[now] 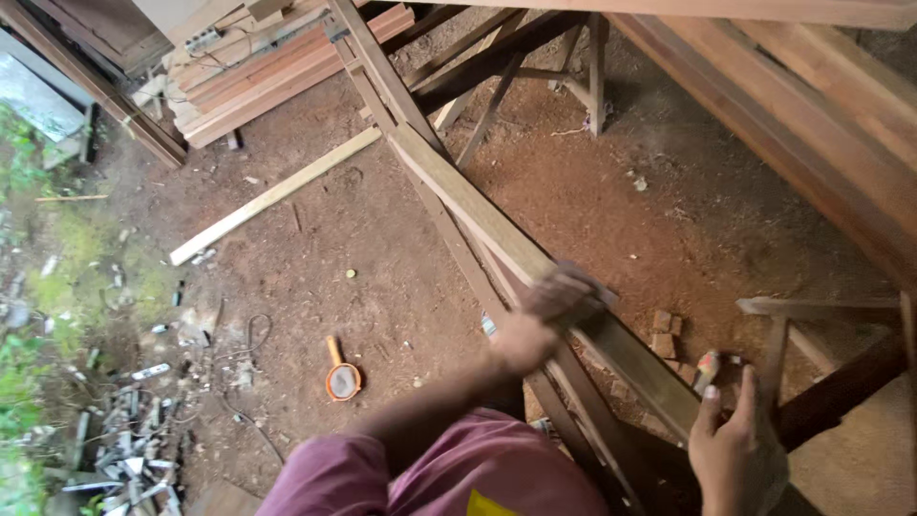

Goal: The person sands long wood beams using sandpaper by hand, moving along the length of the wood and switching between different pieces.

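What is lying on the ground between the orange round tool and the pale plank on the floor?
In the head view, only bare reddish dirt with a small greenish scrap separates the orange round tool from the pale plank.

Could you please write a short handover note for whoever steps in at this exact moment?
Left hand: blurred, pressed on top of the long wooden plank, likely holding something flat that cannot be made out.
Right hand: steadies the plank's near end, holding nothing.
The plank lies slanted across a wooden frame.
Small orange tool: on the dirt floor.
How far the rubbing has got cannot be told.
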Action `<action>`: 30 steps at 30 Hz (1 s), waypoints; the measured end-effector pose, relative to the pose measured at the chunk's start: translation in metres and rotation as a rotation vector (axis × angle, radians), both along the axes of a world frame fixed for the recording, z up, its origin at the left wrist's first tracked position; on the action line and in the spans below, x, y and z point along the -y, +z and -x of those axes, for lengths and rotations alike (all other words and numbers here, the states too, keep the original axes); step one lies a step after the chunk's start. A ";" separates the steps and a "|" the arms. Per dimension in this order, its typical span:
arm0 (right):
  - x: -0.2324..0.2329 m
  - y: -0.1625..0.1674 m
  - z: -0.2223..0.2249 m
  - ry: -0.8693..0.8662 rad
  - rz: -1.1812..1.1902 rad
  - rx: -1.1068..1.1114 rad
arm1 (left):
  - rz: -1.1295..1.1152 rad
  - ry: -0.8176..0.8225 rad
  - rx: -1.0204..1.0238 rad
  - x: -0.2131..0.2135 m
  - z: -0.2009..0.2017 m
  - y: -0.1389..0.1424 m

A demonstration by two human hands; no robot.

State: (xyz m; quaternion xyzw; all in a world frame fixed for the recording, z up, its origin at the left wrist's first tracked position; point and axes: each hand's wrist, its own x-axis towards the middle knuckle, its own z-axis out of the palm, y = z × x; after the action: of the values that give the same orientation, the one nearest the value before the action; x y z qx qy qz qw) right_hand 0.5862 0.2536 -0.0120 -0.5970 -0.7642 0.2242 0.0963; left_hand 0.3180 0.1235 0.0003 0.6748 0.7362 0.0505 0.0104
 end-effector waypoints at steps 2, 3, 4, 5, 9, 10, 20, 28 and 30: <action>0.004 0.003 0.001 0.097 -0.071 -0.066 | -0.089 -0.150 0.346 -0.003 -0.028 -0.007; 0.006 0.004 -0.001 0.131 -0.109 -0.081 | -0.109 -0.175 0.345 -0.003 -0.037 -0.008; 0.007 0.005 -0.003 0.138 -0.148 -0.010 | -0.122 -0.201 0.346 -0.004 -0.042 -0.009; 0.007 0.007 -0.005 0.147 -0.184 0.059 | -0.133 -0.227 0.345 -0.003 -0.042 -0.009; 0.004 0.012 -0.014 0.118 -0.053 0.118 | -0.202 -0.010 1.180 0.001 -0.016 -0.002; 0.003 0.012 -0.015 0.139 -0.107 0.105 | -0.221 0.066 1.406 0.001 -0.010 0.000; 0.004 0.012 -0.010 0.122 -0.174 0.174 | -0.241 0.036 0.112 -0.036 -0.022 0.021; -0.001 0.011 -0.009 0.084 -0.042 0.144 | -0.223 -0.181 0.362 -0.037 -0.036 -0.011; -0.004 0.011 -0.005 0.103 -0.138 0.205 | -0.218 -0.371 0.464 -0.038 -0.057 -0.013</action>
State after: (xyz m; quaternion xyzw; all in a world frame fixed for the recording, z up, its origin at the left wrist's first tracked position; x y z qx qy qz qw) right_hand 0.5910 0.2573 -0.0014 -0.5689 -0.8132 0.1136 0.0467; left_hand 0.3745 0.1620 -0.0129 0.7651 0.5687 0.2793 0.1148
